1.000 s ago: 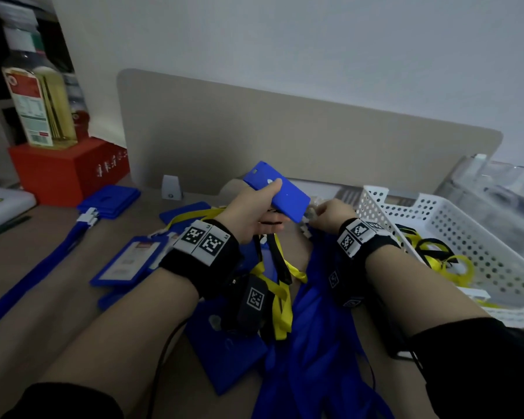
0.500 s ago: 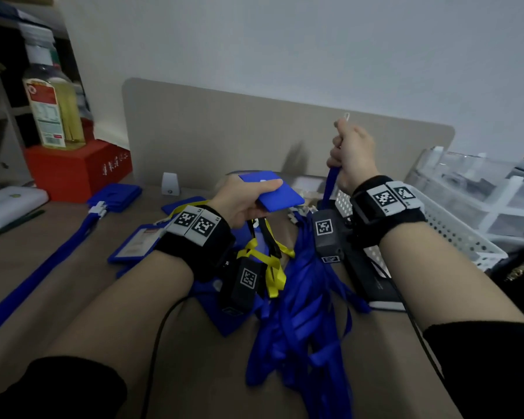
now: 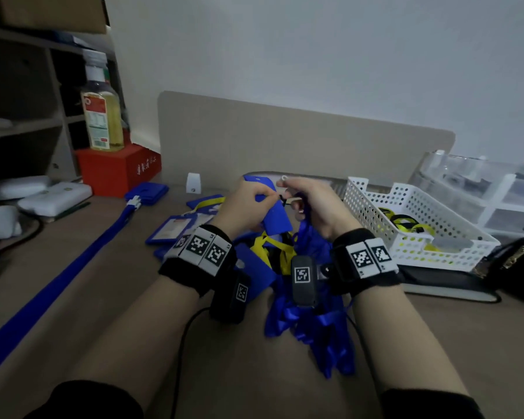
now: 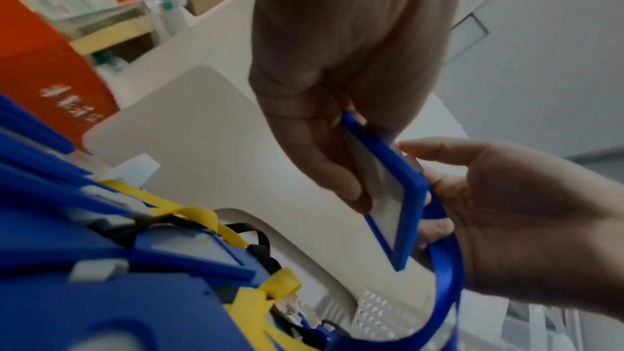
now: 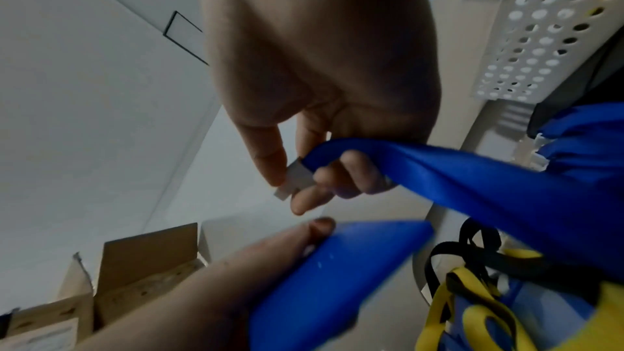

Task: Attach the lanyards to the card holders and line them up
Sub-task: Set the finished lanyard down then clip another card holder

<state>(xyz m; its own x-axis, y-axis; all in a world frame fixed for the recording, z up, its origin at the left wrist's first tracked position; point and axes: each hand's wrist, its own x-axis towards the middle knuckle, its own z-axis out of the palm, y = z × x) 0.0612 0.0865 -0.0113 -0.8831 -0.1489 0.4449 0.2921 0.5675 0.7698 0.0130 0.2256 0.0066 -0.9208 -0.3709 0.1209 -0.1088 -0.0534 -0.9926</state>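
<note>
Nearest, above the tangled blue ribbon lanyard pile (image 3: 312, 325), the left hand (image 3: 245, 204) grips a rigid blue plastic card holder (image 3: 274, 217). Beyond, the right hand (image 3: 312, 204) pinches one blue lanyard's white clip (image 5: 295, 178); trailing ribbon could snag the pile and drag it.

A blue lanyard (image 5: 472, 180) is pinched at its white clip (image 5: 297, 179) by the right hand (image 5: 320, 84), just above a blue card holder (image 5: 337, 284) gripped by the left hand (image 5: 209, 290).
</note>
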